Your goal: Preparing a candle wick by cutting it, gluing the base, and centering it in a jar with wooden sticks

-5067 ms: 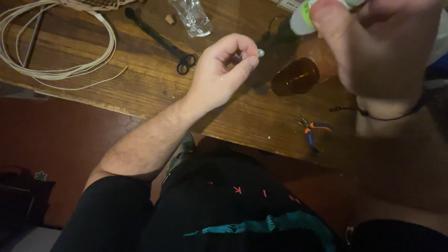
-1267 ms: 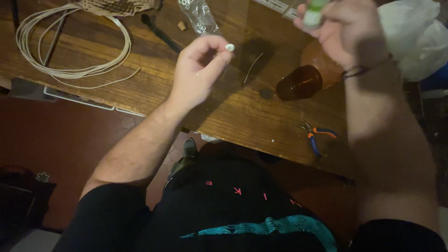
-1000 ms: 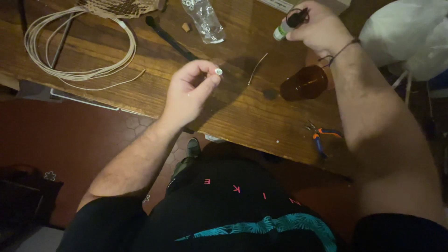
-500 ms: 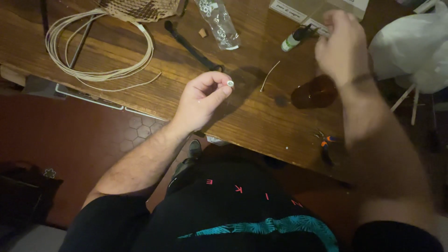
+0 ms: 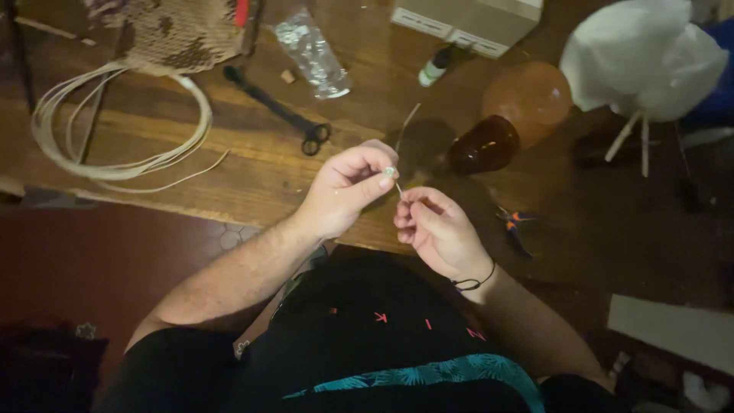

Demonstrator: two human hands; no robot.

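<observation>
Pinching: left hand (image 5: 348, 190) grip on a small white bead (image 5: 390, 173).
Right hand (image 5: 436, 229): grip pinches thin stick (image 5: 399, 188) touching bead.
Below: wooden desk (image 5: 252, 164).

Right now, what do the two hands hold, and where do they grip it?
Left hand pinches a small pale bead at its fingertips; right hand pinches a thin strand by its end.

Bead (image 5: 390, 172) and thin stick (image 5: 399, 188)
Small pale bead pinched at fingertips above the table edge; short stick's tip touches it from below.
</observation>
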